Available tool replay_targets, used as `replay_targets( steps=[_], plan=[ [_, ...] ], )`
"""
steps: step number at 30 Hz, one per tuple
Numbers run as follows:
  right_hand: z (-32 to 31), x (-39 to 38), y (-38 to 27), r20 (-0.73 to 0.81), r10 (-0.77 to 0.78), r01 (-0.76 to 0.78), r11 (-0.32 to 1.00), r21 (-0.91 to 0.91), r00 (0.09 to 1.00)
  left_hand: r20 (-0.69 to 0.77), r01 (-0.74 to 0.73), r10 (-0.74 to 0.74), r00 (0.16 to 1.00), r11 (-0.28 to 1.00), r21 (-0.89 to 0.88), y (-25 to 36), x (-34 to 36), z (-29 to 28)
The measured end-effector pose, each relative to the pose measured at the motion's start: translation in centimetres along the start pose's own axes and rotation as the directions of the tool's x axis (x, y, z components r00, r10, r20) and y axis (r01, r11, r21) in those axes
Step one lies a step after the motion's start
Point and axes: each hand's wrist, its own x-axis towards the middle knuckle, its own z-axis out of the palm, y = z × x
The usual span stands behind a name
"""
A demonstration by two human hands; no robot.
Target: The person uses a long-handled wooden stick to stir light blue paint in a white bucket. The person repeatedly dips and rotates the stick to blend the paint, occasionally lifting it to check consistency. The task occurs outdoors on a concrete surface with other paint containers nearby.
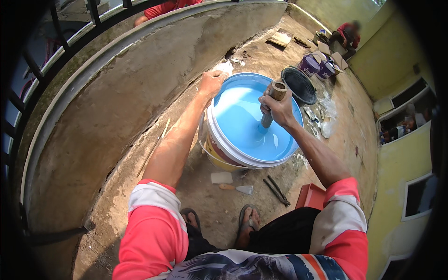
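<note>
A large white paint bucket (219,142) full of light blue paint (238,112) stands before me. My right hand (279,106) is wrapped round a thick bamboo stick (280,87), hollow at its upper end. The stick's lower end is sunk in the paint and hidden there. At the bucket's far left rim, my left hand (212,84) is closed, its fingertips partly hidden. Just past those fingers is a bright white crumpled thing (225,68), whose kind I cannot make out.
Near my feet lie a putty knife (238,188), a pale block (221,178), pincers (276,190) and a red tray (310,196). Beyond the bucket are a black bucket (298,86), purple containers (312,64) and clear plastic (329,116). A low wall (116,93) runs along the left; a person (346,37) sits far right.
</note>
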Motion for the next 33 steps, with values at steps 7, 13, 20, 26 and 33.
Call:
replay_targets(
  steps=[7,13,20,26,33],
  plan=[
    [2.5,5.6,3.0,-0.218,-0.182,0.170,0.983,-0.073,0.959,0.006,0.030,-0.030,1.000,0.996,-0.088,0.9,-0.6,0.9],
    [8.1,2.4,0.3,-0.039,-0.085,0.092,0.962,0.258,0.996,-0.017,0.009,-0.010,1.000,0.998,-0.057,-0.1,-0.4,-0.3],
    [2.4,-2.8,-2.1,0.158,0.109,-0.149,0.952,0.268,0.982,-0.030,0.016,-0.016,0.999,1.000,0.025,1.0,-0.7,0.0],
    [-1.4,1.2,0.9,-0.109,-0.124,0.119,0.992,-0.049,0.986,-0.010,0.026,-0.027,1.000,0.999,-0.036,0.4,-0.4,-0.1],
    [1.2,6.2,2.3,-0.231,-0.160,0.182,0.981,0.075,0.960,-0.058,-0.022,0.021,0.998,0.999,-0.026,0.8,-0.7,0.4]
  ],
)
